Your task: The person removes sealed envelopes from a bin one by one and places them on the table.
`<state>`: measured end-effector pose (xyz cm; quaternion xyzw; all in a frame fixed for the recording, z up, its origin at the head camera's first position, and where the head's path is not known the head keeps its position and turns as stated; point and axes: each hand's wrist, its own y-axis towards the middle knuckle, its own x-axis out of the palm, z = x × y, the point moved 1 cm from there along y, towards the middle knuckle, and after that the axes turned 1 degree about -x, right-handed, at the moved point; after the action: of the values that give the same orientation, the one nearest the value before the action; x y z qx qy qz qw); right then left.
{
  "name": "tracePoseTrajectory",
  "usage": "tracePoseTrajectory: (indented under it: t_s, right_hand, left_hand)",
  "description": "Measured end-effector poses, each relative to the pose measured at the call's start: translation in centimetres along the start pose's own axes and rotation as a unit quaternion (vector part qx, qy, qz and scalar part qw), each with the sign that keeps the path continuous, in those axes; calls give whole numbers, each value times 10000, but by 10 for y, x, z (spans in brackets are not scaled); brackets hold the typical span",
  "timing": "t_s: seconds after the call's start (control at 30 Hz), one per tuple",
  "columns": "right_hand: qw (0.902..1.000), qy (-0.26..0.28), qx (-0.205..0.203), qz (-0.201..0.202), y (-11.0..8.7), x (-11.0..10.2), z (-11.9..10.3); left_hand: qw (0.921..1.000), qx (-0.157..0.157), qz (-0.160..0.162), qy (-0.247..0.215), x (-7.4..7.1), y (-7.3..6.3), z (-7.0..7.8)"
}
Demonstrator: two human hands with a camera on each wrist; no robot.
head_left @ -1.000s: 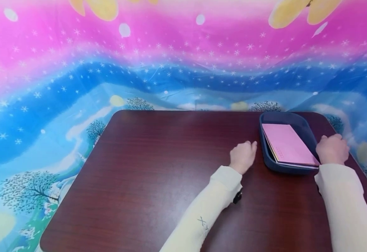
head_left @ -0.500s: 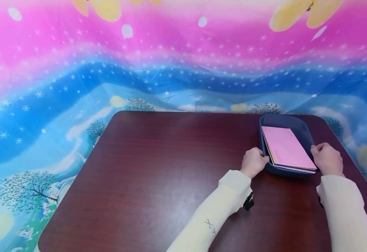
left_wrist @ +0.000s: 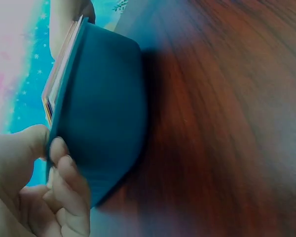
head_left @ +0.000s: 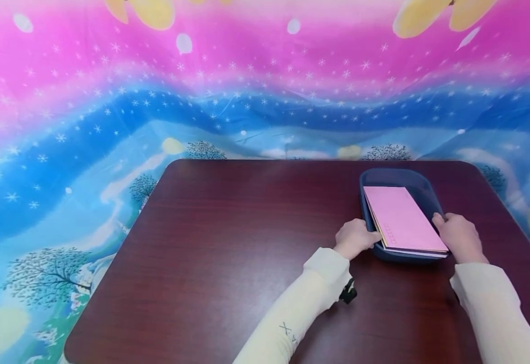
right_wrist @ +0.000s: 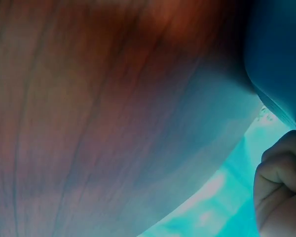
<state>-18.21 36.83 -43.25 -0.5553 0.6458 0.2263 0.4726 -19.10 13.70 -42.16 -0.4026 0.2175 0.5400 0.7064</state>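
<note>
A dark blue plastic tray (head_left: pixel 405 257) with rounded corners holds a stack of envelopes, a pink envelope (head_left: pixel 401 217) on top. The stack's lower end leans on the near rim. My left hand (head_left: pixel 354 238) pinches the tray's left rim; in the left wrist view the thumb lies over the rim and the curled fingers (left_wrist: pixel 71 180) press the outer wall (left_wrist: pixel 106 98). On the opposite side, my right hand (head_left: pixel 461 236) grips the right rim. The right wrist view catches only part of that hand (right_wrist: pixel 283 182), below the tray's side (right_wrist: pixel 281 54).
The dark red-brown wooden table (head_left: pixel 228 227) has rounded corners, and the tray stands in its right part. Behind it hangs a pink and blue cloth (head_left: pixel 265 101) with snowflakes and trees. A black strap (head_left: pixel 348 291) shows under the left sleeve.
My left hand has moved right onto the tray's left rim, while my right hand has come in to the right rim. The tray has then shifted left and slightly nearer with its envelopes.
</note>
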Motion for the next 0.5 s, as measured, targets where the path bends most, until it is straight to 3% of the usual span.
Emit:
tracePoseTrajectory:
  t_s: [0.17, 0.3, 0.5]
  right_hand:
    - [9996, -152, 123, -178, -5, 10, -14]
    - [9997, -203, -27, -132, -12, 18, -24]
    - [9991, -245, -359, -12, -25, 31, -40]
  left_hand:
    - [9995, 25, 128, -272, -3, -4, -17]
    - [9994, 219, 271, -62, -6, -6, -33]
    - [9992, 339, 222, -42, -17, -13, -57]
